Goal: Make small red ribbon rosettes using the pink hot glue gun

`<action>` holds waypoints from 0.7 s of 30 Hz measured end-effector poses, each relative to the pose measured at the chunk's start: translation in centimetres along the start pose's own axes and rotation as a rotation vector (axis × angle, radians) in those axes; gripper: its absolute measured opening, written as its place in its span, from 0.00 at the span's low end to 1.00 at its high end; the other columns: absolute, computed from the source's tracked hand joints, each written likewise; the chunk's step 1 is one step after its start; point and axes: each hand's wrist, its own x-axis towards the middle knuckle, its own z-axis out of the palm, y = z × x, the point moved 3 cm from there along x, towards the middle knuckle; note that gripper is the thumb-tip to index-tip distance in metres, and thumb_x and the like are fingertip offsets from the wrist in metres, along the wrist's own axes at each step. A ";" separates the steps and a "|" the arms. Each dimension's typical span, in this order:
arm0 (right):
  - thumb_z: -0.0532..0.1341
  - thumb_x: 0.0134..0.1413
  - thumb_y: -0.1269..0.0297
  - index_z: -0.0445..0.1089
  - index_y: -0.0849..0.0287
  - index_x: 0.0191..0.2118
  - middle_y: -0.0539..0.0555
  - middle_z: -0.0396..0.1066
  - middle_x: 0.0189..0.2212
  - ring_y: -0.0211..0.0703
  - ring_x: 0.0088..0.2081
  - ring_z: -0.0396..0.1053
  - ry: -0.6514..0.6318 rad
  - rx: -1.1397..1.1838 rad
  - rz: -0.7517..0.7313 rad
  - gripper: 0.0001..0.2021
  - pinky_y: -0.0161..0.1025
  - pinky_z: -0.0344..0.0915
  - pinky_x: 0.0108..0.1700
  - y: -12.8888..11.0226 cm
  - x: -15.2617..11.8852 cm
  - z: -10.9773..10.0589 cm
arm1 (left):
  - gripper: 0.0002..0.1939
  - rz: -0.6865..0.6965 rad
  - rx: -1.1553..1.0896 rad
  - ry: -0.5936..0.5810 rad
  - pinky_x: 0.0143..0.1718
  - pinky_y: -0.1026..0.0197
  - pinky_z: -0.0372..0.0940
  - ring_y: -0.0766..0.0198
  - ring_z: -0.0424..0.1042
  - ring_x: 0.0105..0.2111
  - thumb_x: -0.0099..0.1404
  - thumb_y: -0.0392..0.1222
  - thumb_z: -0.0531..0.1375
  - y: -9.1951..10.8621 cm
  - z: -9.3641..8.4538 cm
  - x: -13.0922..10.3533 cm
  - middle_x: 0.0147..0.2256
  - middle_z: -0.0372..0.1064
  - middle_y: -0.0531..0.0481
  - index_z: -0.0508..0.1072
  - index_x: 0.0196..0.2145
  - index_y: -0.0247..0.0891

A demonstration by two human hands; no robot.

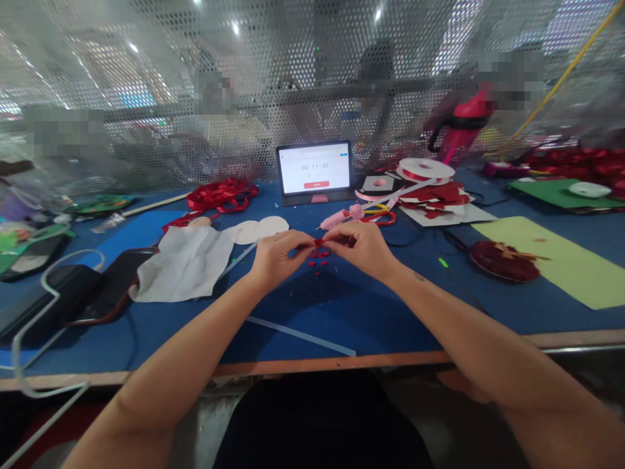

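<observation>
My left hand and my right hand meet over the blue table, each pinching one side of a small red piece. Its exact shape is too small to tell. Several small red bits lie on the table just below my fingertips. Right behind my right hand is a pink glue gun, with red and yellow scissor handles beside it. A white cloth and white round pieces lie to the left of my left hand.
A tablet showing a timer stands at the back. Ribbon spools, red ribbon and a pink bottle are behind. Phones and a cable lie left, yellow paper right. A translucent stick lies near the front edge.
</observation>
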 end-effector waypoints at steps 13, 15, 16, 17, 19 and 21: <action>0.57 0.50 0.64 0.71 0.59 0.31 0.48 0.70 0.23 0.31 0.22 0.62 -0.005 -0.060 -0.056 0.07 0.31 0.58 0.25 -0.5 -0.1 -0.1 | 0.04 0.008 0.003 0.036 0.31 0.68 0.66 0.70 0.70 0.28 0.58 0.33 0.58 0.2 -0.2 0.3 0.28 0.72 0.50 0.73 0.28 0.35; 0.57 0.50 0.64 0.71 0.59 0.31 0.48 0.70 0.23 0.31 0.22 0.62 -0.006 -0.066 -0.064 0.07 0.31 0.57 0.24 -0.6 -0.1 -0.1 | 0.04 0.003 0.001 0.038 0.30 0.69 0.66 0.70 0.70 0.28 0.58 0.33 0.58 0.2 -0.2 0.2 0.28 0.72 0.50 0.73 0.29 0.35; 0.57 0.50 0.64 0.71 0.59 0.31 0.48 0.70 0.23 0.31 0.22 0.62 -0.005 -0.070 -0.068 0.07 0.31 0.57 0.25 -0.7 -0.1 -0.1 | 0.04 0.002 -0.001 0.035 0.30 0.69 0.66 0.70 0.70 0.28 0.58 0.33 0.58 0.2 -0.1 0.2 0.28 0.73 0.50 0.73 0.29 0.35; 0.57 0.50 0.64 0.71 0.59 0.31 0.48 0.70 0.23 0.31 0.22 0.61 -0.003 -0.077 -0.072 0.07 0.30 0.57 0.25 -0.7 -0.1 -0.1 | 0.04 0.001 -0.004 0.032 0.30 0.69 0.66 0.70 0.70 0.28 0.58 0.32 0.58 0.2 -0.1 0.2 0.28 0.73 0.50 0.73 0.29 0.35; 0.57 0.50 0.65 0.71 0.59 0.31 0.48 0.70 0.23 0.30 0.22 0.61 0.003 -0.090 -0.086 0.07 0.30 0.57 0.25 -0.8 -0.1 -0.1 | 0.04 0.002 -0.010 0.025 0.31 0.68 0.66 0.70 0.71 0.28 0.58 0.32 0.58 0.2 -0.1 0.2 0.28 0.73 0.49 0.73 0.29 0.34; 0.57 0.50 0.66 0.71 0.59 0.30 0.48 0.70 0.23 0.30 0.21 0.61 0.008 -0.107 -0.107 0.06 0.30 0.57 0.24 -0.9 -0.1 -0.1 | 0.04 0.006 -0.013 0.022 0.32 0.68 0.67 0.69 0.71 0.29 0.58 0.33 0.58 0.2 -0.1 0.2 0.28 0.73 0.49 0.73 0.29 0.35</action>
